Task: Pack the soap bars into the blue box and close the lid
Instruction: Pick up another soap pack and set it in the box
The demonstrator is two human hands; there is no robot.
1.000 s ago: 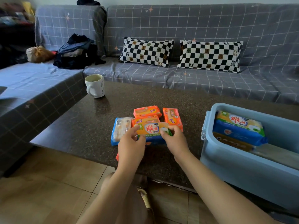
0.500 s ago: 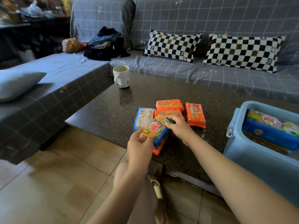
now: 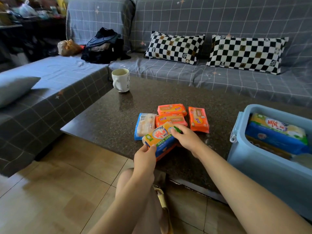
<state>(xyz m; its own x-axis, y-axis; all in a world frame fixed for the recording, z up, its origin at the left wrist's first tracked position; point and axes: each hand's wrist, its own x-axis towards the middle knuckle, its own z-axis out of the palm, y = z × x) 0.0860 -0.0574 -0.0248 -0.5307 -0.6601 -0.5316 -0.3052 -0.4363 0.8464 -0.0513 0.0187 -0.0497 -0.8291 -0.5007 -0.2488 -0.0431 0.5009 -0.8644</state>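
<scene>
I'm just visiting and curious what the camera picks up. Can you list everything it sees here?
yellow-and-blue soap pack: 1, held by both hands above the table's near edge
orange soap packs: 3, on table
pale soap pack: 1, blue-edged, left of the orange ones
blue box: 1, open, right, soap packs inside
mug: 1, white, far table corner
checkered pillows: 2, black-white, on the grey sofa
left hand: grips pack's near end
right hand: grips its far end

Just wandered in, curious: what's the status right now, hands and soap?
Left hand and right hand both gripping the yellow-blue soap bar. Blue box open, one pack inside. Nothing blocking the way.
</scene>
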